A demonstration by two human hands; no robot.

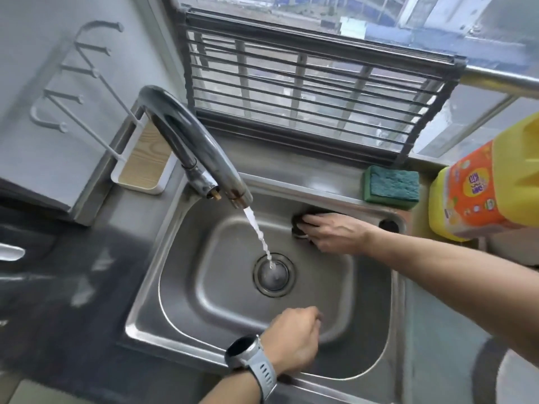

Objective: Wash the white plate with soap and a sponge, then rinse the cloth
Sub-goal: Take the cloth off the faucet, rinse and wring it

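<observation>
My right hand [332,230] lies flat on a dark cloth [298,227] pressed against the back right wall of the steel sink [180,287]. Only a small bunched part of the cloth shows under my fingers. My left hand [294,336], with a grey watch on the wrist, is curled into a fist over the sink's front wall and seems to hold nothing. Water runs from the chrome tap [198,158] straight into the drain [273,276]. A green and yellow sponge [392,185] rests on the sink's back ledge. No white plate is in view.
A large yellow and orange detergent jug [478,193] stands on the right counter. A dark roll-up drying rack [306,91] leans against the window behind the sink. A white rack with a wooden base [143,167] stands at the back left. Dark countertop lies to the left.
</observation>
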